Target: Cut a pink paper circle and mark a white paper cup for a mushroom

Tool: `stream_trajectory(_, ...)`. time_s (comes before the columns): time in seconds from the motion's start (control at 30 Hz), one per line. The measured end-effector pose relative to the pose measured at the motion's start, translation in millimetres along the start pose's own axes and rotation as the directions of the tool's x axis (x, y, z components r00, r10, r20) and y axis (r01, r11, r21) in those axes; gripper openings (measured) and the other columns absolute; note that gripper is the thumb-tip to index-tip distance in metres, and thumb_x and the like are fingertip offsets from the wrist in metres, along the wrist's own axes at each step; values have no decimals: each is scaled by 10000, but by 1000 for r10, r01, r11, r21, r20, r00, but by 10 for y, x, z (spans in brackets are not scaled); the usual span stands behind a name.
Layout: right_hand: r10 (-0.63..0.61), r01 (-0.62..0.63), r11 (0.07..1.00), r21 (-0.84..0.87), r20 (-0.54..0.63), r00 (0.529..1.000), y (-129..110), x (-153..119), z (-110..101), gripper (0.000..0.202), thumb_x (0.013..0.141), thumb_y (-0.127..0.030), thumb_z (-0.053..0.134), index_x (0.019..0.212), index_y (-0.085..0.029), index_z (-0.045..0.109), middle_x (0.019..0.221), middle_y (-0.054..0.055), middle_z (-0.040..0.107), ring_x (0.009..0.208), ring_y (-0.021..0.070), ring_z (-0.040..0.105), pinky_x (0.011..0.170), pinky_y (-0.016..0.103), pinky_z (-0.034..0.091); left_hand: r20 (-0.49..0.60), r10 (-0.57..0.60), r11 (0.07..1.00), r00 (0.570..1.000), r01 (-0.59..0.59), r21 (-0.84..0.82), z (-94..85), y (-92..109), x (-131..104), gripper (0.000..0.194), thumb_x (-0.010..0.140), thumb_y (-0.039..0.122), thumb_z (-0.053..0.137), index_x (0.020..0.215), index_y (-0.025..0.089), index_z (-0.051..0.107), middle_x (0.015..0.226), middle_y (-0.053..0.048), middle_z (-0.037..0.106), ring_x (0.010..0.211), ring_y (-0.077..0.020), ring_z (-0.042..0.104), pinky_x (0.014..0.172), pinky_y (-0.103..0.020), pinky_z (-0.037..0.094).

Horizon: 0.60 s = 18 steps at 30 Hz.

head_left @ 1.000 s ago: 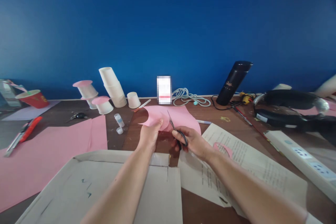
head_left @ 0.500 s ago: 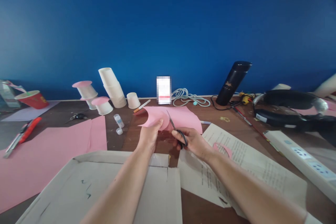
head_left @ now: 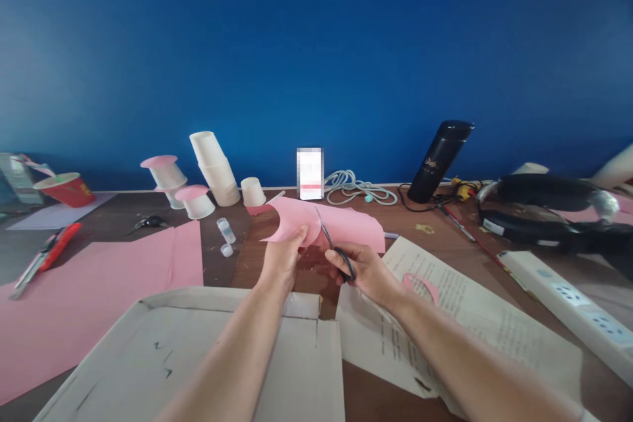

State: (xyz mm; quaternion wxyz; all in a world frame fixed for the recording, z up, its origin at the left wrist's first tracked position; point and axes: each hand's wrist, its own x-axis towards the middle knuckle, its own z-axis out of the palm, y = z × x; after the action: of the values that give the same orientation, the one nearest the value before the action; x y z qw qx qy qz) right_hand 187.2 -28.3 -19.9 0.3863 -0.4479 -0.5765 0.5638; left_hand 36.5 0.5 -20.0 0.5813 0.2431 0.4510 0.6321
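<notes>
Just ahead of both hands, over the brown tabletop point(head_left: 252, 265), a pink paper sheet point(head_left: 352, 221) lies crosswise — its long axis left to right, its right end curling down. The left hand point(head_left: 285, 256) pinches the near edge, thumb on top and fingers mostly hidden, beside the curved cut-out at the left end. The right hand point(head_left: 364, 269) is wrapped round the loops of the black-handled scissors point(head_left: 327, 235), whose blades point away and slightly left, across the sheet's width rather than along it. The left thumb sits just left of the blades — near but apart — so the left hand is closer to the cut-out, the right to the curled end. How far the blades gape, I cannot tell.
</notes>
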Motion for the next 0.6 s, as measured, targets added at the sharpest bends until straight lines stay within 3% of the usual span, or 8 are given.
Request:
stream_trajectory(0.23,-79,79,995,-55,-4,997,-42,-26,10,366,770,-533,623,739,-168,607,590,-24,532,524,103,512,502,224,376,56,45,994,997,-39,-98,7,-2,30,369,579,214,810,909,140,665,1033,-89,685,915,-195,641,711,-260,510)
stream_trajectory(0.6,-85,85,995,-56,9,996,-63,-33,6,411,756,-567,618,847,-167,659,591,-19,528,518,105,498,493,234,405,74,28,994,997,-20,-111,4,28,16,383,573,206,813,918,143,660,988,-75,698,958,-205,638,754,-275,510)
